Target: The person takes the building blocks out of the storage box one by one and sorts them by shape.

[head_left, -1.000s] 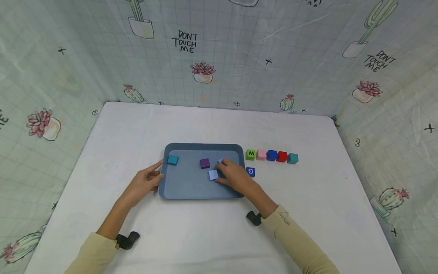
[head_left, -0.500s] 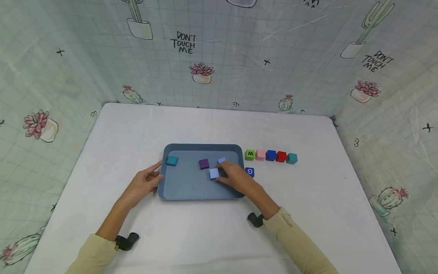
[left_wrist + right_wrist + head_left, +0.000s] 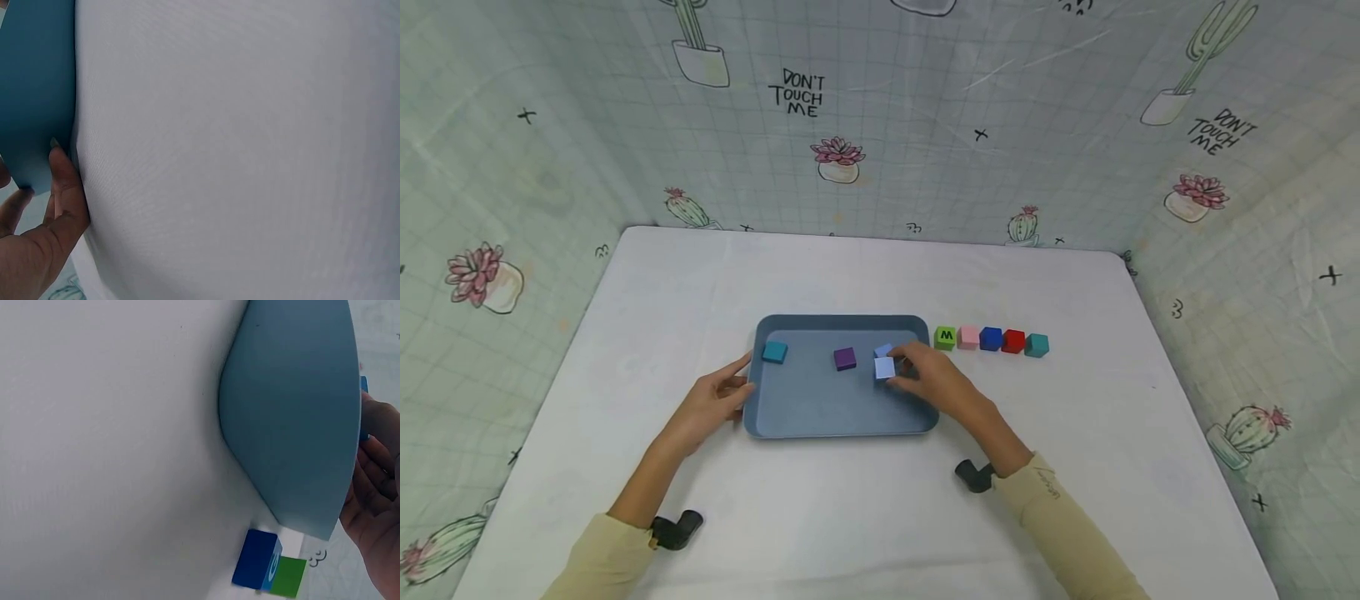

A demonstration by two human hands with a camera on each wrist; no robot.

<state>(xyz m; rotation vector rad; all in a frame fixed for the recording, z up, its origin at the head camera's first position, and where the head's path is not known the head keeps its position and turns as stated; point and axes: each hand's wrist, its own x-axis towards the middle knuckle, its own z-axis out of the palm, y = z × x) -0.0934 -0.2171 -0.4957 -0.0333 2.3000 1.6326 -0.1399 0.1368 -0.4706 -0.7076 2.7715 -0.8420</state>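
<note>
My right hand pinches a light blue cube between thumb and fingers over the right half of the blue-grey tray. Just behind it lies a second light blue block, partly covered by the hand. A purple block sits left of these, and a teal block is in the tray's back left corner. My left hand touches the tray's left side, its fingers spread along the rim. In the left wrist view the left hand has fingertips against the tray's outer wall.
Right of the tray runs a row of a green cube marked W, a pink cube, a blue cube, a red cube and a teal cube. The right wrist view shows a blue cube marked G beside the tray.
My right hand has moved rightward with the light blue cube, bringing it in front of the second light blue block. It now covers the G cube in the head view. The left hand stays put.
</note>
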